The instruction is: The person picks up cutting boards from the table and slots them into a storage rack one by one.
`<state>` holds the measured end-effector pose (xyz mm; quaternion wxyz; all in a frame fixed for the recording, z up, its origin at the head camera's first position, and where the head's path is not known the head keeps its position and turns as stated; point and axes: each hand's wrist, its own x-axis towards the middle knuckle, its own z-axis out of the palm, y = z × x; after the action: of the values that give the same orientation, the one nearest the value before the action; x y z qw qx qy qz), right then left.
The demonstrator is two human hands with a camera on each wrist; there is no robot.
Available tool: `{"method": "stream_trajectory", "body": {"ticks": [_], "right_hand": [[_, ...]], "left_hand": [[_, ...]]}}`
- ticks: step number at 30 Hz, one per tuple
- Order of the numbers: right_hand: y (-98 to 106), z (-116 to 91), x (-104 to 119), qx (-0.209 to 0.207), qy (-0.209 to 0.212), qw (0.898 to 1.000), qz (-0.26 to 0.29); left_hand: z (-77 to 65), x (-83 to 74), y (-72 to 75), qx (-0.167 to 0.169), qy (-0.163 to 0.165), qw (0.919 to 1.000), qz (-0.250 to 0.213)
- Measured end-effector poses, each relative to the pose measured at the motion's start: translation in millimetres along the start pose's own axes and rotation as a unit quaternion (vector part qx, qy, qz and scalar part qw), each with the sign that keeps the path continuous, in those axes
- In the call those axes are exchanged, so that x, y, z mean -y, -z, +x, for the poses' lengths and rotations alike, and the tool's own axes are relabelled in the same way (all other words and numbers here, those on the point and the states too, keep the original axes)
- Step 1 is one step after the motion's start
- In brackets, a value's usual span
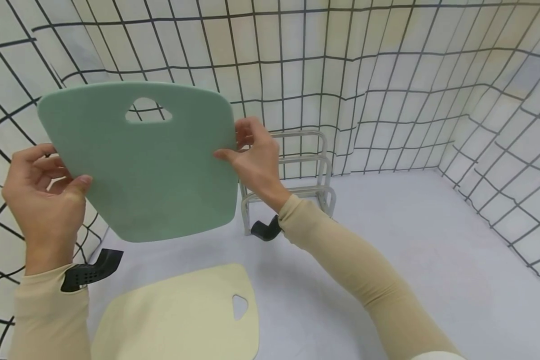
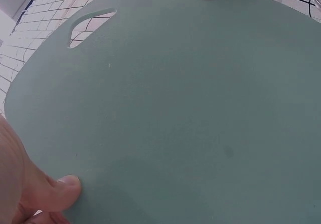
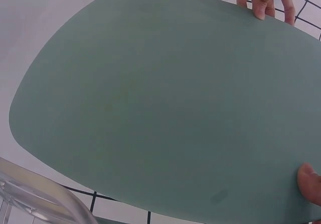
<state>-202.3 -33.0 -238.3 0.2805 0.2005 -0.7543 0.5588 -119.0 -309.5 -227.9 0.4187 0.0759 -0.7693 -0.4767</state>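
Observation:
A green cutting board [image 1: 162, 170] with a handle slot near its top edge is held up in the air, tilted toward the camera. My left hand [image 1: 47, 195] pinches its left edge, thumb on the front face. On the opposite edge, my right hand [image 1: 256, 157] pinches the board between thumb and fingers. The board fills most of the left wrist view, where the left thumb [image 2: 62, 191] presses its face. In the right wrist view the right thumb [image 3: 310, 184] lies on the board near the frame's edge.
A cream cutting board [image 1: 180, 315] lies flat on the white table [image 1: 414, 250] at the front left. Behind my right hand stands a metal wire rack [image 1: 326, 170], partly hidden by the green board and arm. Black-lined grid walls [image 1: 387, 100] enclose the back and sides.

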Motion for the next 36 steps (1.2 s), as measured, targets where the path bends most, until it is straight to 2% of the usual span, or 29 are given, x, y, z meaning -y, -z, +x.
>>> {"method": "stream_trajectory", "body": {"ticks": [8,15,22,27,36], "right_hand": [[-0.3,2.0,-0.7,-0.001,0.002,1.0,-0.001],[-1.1,3.0,0.2,0.0,0.006,1.0,-0.005],[-2.9,4.9,0.2,0.004,0.002,1.0,-0.005],[-3.4,6.9,0.5,0.007,0.003,1.0,-0.008],[-3.9,7.8,-2.7,0.006,0.004,1.0,-0.006]], "left_hand": [[1.4,-0.6,-2.1,-0.005,-0.004,1.0,0.002],[2.0,0.8,-2.6,-0.005,-0.016,0.9995,0.027],[3.3,1.6,-3.1,-0.007,-0.007,0.9996,0.025],[4.7,2.9,-3.8,-0.011,-0.016,0.9993,0.031],[3.0,-6.0,-7.5,-0.014,-0.005,0.9997,0.02]]}}
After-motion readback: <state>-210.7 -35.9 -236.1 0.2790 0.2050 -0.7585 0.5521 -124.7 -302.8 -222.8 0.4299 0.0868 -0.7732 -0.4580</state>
